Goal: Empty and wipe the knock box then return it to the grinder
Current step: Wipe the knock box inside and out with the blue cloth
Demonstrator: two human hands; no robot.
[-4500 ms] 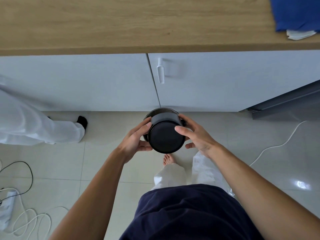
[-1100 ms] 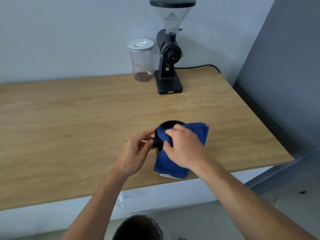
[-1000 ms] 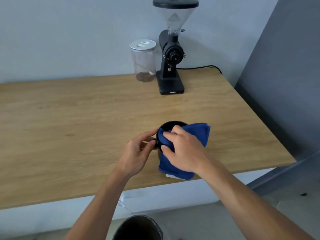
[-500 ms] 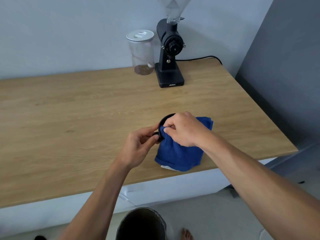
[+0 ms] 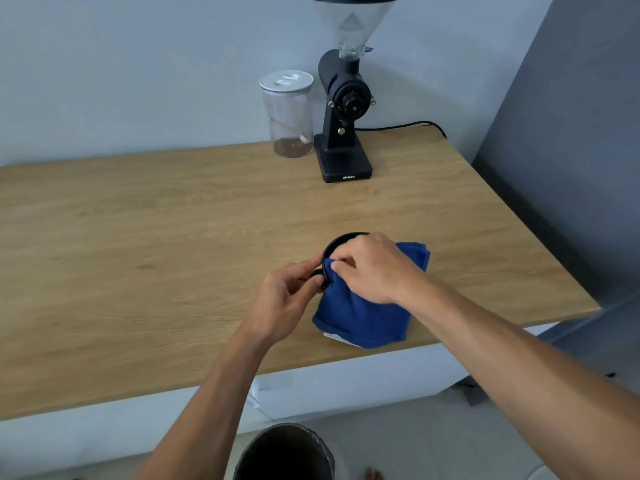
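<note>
The black knock box (image 5: pixel 337 244) stands upright on the wooden counter (image 5: pixel 173 237) near its front edge; only the far-left part of its rim shows. A blue cloth (image 5: pixel 360 317) is draped over it and hangs down its front. My right hand (image 5: pixel 372 268) presses the cloth onto the rim, fingers bunched on the fabric. My left hand (image 5: pixel 287 299) pinches the box's left side at a small side knob. The black coffee grinder (image 5: pixel 344 112) with a clear hopper stands at the back of the counter against the wall.
A clear jar with a white lid (image 5: pixel 289 114) stands just left of the grinder. The grinder's black cable (image 5: pixel 405 125) runs right along the wall. A dark bin (image 5: pixel 285 452) sits on the floor below the counter's front edge. A grey wall (image 5: pixel 571 133) bounds the right.
Earlier I held the knock box upside down over the floor; it now stands on the counter. Over the last second my right hand has slid the cloth leftward along the rim.
</note>
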